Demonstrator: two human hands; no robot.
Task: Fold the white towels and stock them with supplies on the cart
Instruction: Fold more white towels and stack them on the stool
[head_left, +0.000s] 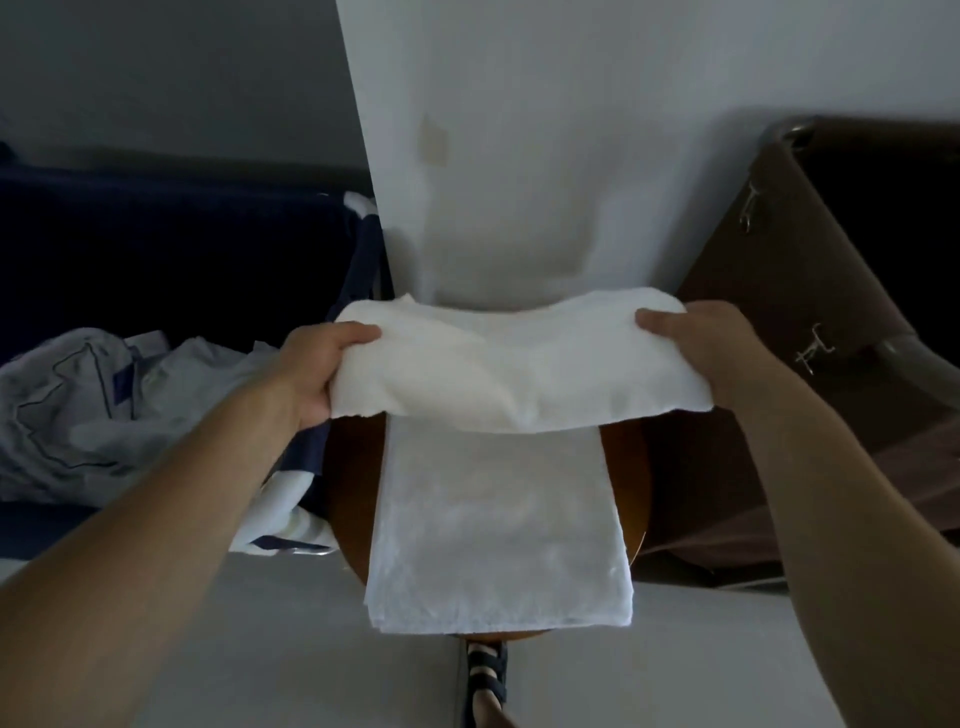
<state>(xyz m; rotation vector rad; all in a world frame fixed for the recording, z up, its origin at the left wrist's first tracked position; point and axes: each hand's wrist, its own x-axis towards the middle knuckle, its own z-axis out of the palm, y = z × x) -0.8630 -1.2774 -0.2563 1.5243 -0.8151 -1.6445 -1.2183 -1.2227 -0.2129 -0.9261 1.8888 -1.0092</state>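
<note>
Two-handed hold | grips white towel (519, 364) at left edge with left hand (324, 371), at right edge with right hand (701, 345) | rests lower part flat on wooden stool (353, 478).

One white towel (519, 364), soft terry, is spanning the gap between the hands. The left hand (317, 371) is pinching its left edge and the right hand (698, 345) its right edge; the middle is sagging slightly. Below the hands, a folded white strip (498, 530) is lying flat, its long side running toward the body.
</note>
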